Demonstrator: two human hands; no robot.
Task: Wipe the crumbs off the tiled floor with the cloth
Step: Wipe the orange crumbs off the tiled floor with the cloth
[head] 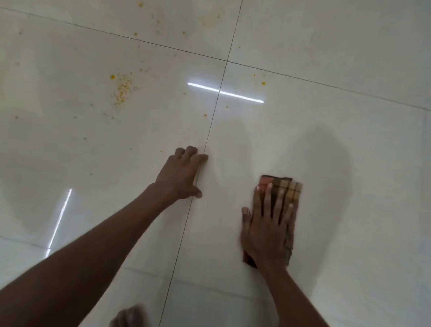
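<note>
Folded plaid cloth (281, 194) flat under R hand (265, 231).

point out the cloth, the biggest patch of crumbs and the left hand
cloth (288, 188): head view, on the bare checked end beyond the fingertips
crumbs (123, 90): head view, on the middle of the dense yellow patch
left hand (181, 175): head view, on the back of the hand

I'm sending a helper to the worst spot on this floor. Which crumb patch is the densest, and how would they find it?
Start where the dark grout lines cross on the pale tiled floor. On the tile nearer the person and left of that cross, beyond the left hand, lies the yellow crumb patch. It is a packed cluster; other crumbs are lone specks.
</note>
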